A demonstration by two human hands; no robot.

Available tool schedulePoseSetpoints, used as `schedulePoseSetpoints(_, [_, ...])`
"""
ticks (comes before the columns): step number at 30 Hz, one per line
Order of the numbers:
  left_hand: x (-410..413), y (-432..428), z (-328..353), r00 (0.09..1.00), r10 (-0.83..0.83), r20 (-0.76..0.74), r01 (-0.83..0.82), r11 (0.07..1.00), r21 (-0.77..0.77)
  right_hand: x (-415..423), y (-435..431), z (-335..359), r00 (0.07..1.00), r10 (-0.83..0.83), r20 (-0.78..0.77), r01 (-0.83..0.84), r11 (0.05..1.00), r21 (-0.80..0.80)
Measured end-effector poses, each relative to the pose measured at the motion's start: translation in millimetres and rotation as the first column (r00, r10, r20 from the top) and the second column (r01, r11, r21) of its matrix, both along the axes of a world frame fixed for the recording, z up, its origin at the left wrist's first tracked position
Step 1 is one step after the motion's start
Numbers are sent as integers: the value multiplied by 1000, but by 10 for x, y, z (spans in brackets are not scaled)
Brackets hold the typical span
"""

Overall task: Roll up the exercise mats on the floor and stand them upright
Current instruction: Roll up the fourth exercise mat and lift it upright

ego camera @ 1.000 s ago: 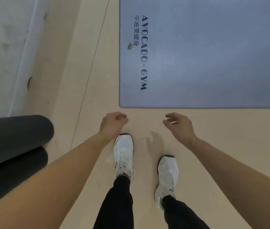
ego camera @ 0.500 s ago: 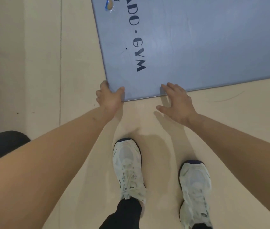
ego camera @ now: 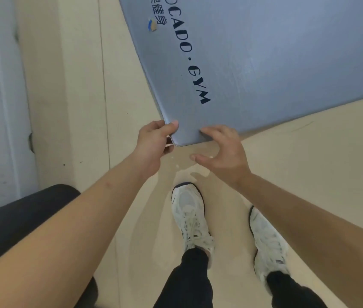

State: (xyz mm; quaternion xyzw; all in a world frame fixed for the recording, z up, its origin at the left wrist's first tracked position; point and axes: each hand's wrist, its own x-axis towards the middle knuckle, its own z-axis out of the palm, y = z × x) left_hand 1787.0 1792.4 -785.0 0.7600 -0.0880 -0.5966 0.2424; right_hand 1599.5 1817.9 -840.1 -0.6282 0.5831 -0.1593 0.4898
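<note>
A dark roll (ego camera: 20, 218) lies at 8 o'clock. The left hand (ego camera: 154, 143) has its grip clamped on the near corner of the grey mat (ego camera: 276, 63), which spreads toward 1 o'clock on the floor (ego camera: 309, 174). The right hand (ego camera: 222, 152) rests its fingertips on the near edge, grip apart. The mat looks light and floppy, and is best taken along this edge.

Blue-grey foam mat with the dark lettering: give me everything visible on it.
The blue-grey foam-like mat lies unrolled on the beige floor, running out of frame top and right. Thin, matte, rounded near corner; dark print ending "GYM", small blue-yellow logo. The left hand pinches that corner, thumb on top; the right hand rests fingertips on the near edge beside it.
</note>
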Motion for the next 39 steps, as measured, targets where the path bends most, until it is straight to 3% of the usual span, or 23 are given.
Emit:
schedulePoseSetpoints(4, [-337, 131, 540, 999, -19, -48, 18, 1000, -14, -93, 137, 445, 989, -143, -24, 134, 967, -215])
schedulePoseSetpoints(8, [-695, 292, 934, 996, -72, -44, 69, 996, -57, -449, 294, 834, 987, -152, -46, 120, 904, -411])
schedulePoseSetpoints(11, [-927, 442, 1147, 977, -215, -3, 213, 971, -110, -875, 437, 1036, 981, -175, -86, 142, 944, -297])
schedulePoseSetpoints(13, [-979, 547, 1200, 899, -404, 171, 431, 885, -177, -1180, 546, 1146, 974, -207, -88, 192, 970, -151])
schedulePoseSetpoints(15, [-962, 595, 1208, 661, -594, 458, 721, 673, -167, -1454, 678, 1287, 969, -228, -98, 224, 973, -55])
schedulePoseSetpoints(17, [-946, 569, 1188, 316, -662, 680, 926, 373, -67, -1702, 826, 1440, 963, -255, -91, 255, 967, -18])
schedulePoseSetpoints(18, [-958, 537, 1160, 160, -666, 728, 973, 230, -3, -1828, 906, 1513, 958, -273, -87, 274, 962, -1])
schedulePoseSetpoints(20, [-1035, 477, 1076, -67, -679, 731, 996, 0, 91, -2096, 1061, 1661, 943, -322, -88, 327, 943, 54])
schedulePoseSetpoints(23, [-1230, 480, 948, -254, -645, 721, 963, -239, 126, -2538, 1293, 1831, 924, -366, -112, 374, 925, 65])
schedulePoseSetpoints(25, [-1419, 513, 908, -233, -628, 742, 958, -281, 62, -2817, 1450, 1922, 906, -404, -127, 415, 906, 82])
schedulePoseSetpoints(29, [-1969, 652, 974, -77, -623, 778, 945, -295, -143, -3257, 1786, 2118, 838, -501, -216, 529, 843, 97])
schedulePoseSetpoints(32, [-2396, 818, 1056, 31, -569, 821, 924, -297, -241, -3307, 2063, 2351, 800, -454, -391, 425, 890, -164])
schedulePoseSetpoints(35, [-2773, 1108, 1137, 59, -548, 835, 896, -339, -286, -3171, 2323, 2489, 676, -392, -624, 243, 918, -313])
schedulePoseSetpoints(39, [-3065, 1571, 1254, 37, -530, 847, 896, -359, -263, -3074, 2664, 2378, 679, -417, -605, 319, 909, -268])
